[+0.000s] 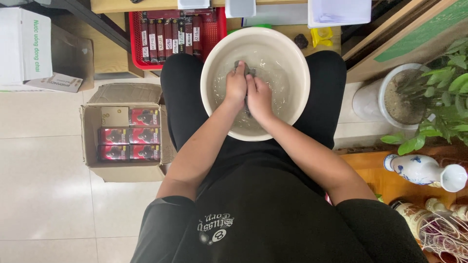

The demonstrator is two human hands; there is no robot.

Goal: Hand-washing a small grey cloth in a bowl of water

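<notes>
Beside the open cardboard box of red packets [127, 136], both hands, left hand [236, 87] and right hand [259, 97], are gripping a grey cloth [242, 65] underwater in the round cream basin [214, 63].

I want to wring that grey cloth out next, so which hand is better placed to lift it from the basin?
Probably the left hand: it closes over the grey cloth at the water's surface in the basin; the right hand sits lower.

From my remote feed: the person wears a black short-sleeved T-shirt [253, 214] with a small white printed emblem on the chest, and black trousers [183, 92]. Both forearms are bare below the sleeves; I see no rings or watch on either hand.
</notes>
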